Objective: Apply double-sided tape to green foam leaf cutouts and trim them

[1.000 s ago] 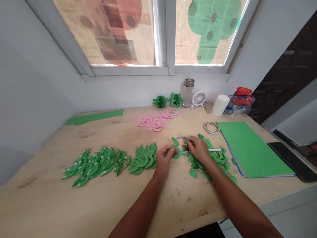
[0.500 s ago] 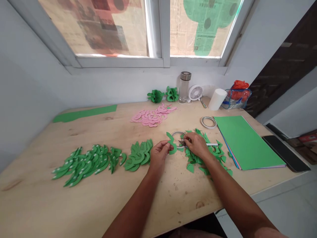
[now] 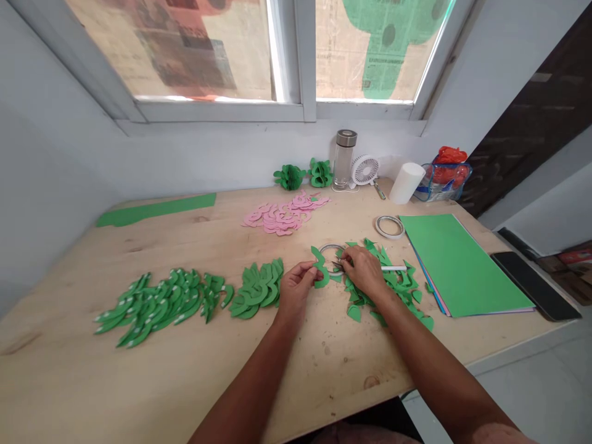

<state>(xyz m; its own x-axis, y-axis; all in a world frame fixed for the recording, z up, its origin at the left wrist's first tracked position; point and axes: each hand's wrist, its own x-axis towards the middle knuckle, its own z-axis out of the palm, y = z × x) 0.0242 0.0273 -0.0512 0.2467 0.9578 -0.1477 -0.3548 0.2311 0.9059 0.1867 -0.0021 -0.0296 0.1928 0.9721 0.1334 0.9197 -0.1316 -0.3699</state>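
My left hand (image 3: 297,285) pinches a curvy green paper cutout (image 3: 320,266) between thumb and fingers and holds it upright above the table. Just to its right, my right hand (image 3: 363,269) is closed on small scissors (image 3: 338,266); their dark pointed blades face the cutout, and the handles are hidden in the fingers. Behind both hands lies a roll of tape (image 3: 329,248), partly covered. Green paper scraps (image 3: 401,285) spread under and beyond my right hand, with a white pen-like stick (image 3: 394,268) among them. Left of my left hand sits a pile of green cutouts (image 3: 257,290).
White-dotted green cutouts (image 3: 161,302) lie at left, pink cutouts (image 3: 280,217) farther back. A second tape roll (image 3: 389,227), green paper sheets (image 3: 462,265) and a phone (image 3: 531,287) are at right. A glass bottle (image 3: 343,161), small fan (image 3: 365,170) and white roll (image 3: 407,183) stand along the wall.
The view has shifted slightly. Both hands keep nearly the same place and grip, with the cutout still held at the scissors' tips.
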